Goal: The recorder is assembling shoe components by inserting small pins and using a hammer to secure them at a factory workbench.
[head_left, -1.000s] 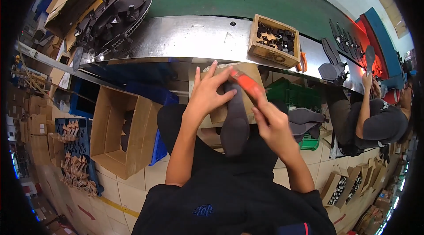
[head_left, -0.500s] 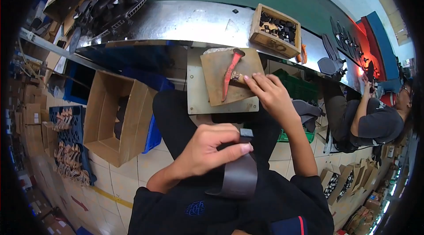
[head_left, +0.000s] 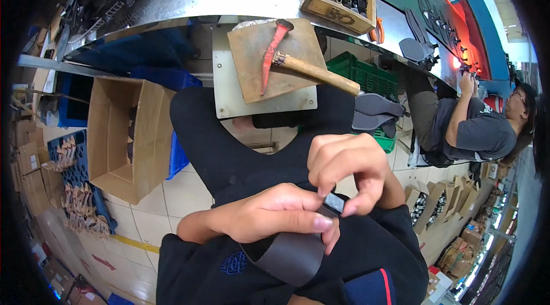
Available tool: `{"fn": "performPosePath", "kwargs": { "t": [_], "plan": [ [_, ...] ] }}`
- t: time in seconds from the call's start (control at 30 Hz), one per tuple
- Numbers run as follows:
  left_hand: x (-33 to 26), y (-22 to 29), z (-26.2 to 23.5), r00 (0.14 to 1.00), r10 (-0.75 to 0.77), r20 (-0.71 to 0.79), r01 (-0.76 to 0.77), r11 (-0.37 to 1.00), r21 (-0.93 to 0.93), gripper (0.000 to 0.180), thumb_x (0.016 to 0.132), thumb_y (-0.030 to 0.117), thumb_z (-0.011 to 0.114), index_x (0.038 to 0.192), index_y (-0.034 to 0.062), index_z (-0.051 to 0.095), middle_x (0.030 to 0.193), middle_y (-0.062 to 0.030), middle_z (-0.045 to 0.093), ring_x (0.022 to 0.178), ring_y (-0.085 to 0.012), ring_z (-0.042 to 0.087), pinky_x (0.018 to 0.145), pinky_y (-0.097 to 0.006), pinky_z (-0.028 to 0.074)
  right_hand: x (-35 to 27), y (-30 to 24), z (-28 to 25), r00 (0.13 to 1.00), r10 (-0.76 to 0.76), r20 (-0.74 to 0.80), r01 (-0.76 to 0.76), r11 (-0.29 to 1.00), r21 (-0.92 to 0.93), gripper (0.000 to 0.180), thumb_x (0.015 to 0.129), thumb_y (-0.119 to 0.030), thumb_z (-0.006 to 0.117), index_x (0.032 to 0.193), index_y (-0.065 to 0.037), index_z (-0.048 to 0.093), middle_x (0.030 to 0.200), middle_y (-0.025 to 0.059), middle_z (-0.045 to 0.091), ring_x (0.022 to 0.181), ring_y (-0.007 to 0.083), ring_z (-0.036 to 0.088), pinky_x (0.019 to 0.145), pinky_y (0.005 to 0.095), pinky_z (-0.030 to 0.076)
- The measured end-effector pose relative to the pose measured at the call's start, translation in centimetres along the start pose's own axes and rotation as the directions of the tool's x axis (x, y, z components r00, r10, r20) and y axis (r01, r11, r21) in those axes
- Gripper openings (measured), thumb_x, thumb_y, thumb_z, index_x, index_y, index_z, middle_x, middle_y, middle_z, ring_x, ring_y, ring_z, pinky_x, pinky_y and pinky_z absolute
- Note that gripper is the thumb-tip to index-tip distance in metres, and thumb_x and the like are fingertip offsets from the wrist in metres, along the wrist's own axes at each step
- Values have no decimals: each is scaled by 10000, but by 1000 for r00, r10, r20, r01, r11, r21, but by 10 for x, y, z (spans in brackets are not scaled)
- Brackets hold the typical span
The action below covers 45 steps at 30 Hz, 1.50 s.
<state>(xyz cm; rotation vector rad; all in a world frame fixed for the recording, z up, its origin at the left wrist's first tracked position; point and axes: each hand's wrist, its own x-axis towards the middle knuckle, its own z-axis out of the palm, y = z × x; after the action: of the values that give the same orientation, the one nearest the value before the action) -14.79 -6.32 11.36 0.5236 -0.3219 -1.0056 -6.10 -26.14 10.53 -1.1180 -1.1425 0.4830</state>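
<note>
The dark grey flat bendy sole piece (head_left: 289,256) lies in the person's lap, close to the body, below both hands. Its long side runs from the fingers down toward the chest. The left hand (head_left: 275,216) is curled over its top edge. The right hand (head_left: 349,170) pinches the same edge from above. It looks smooth and thin. The red-headed wooden hammer (head_left: 298,64) rests on the brown board (head_left: 252,47), well apart.
</note>
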Motion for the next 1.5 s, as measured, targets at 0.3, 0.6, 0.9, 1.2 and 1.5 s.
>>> {"fn": "performPosePath", "kwargs": {
  "t": [0.3,0.6,0.9,1.2,1.5],
  "plan": [
    [19,-2,3,990,-117,78,113,992,52,371,1043,321,527,922,17,701,842,-25,650,799,-82,569,744,-252,444,-10,-18,-6,982,-132,134,153,976,-157,419,945,-294,617,794,96,638,652,129,584,495,241,517,399,324,399],
    [34,10,5,997,-46,-60,63,947,315,383,1049,318,510,954,3,705,874,-46,662,855,-107,594,813,-276,454,-20,-10,-24,983,-180,36,183,959,-217,380,909,-305,628,848,68,666,717,163,637,574,263,576,495,353,475],
    [-59,143,-99,-193,937,-292,67,309,949,390,1064,370,485,1151,6,596,1087,-71,625,1013,-159,599,884,-296,498,-112,3,-125,497,-34,-867,-695,583,-421,218,953,-184,651,1044,10,685,899,138,701,745,237,670,667,328,519],
    [-282,362,-242,-231,925,300,946,141,292,748,900,457,711,1364,-80,474,1337,-280,552,1207,-400,554,1065,-408,421,-205,-30,-314,244,-504,-829,-965,-39,-260,259,954,-280,589,858,-40,613,740,188,684,697,392,688,621,490,550],
    [-136,260,-227,-35,947,319,951,-67,302,606,938,361,650,1431,66,456,1491,-206,415,1385,-385,390,1094,-572,317,-192,10,-407,415,-113,-903,-795,-527,-300,239,885,-227,682,1010,-26,652,1032,177,665,1004,362,658,826,458,555]
  ]
}}
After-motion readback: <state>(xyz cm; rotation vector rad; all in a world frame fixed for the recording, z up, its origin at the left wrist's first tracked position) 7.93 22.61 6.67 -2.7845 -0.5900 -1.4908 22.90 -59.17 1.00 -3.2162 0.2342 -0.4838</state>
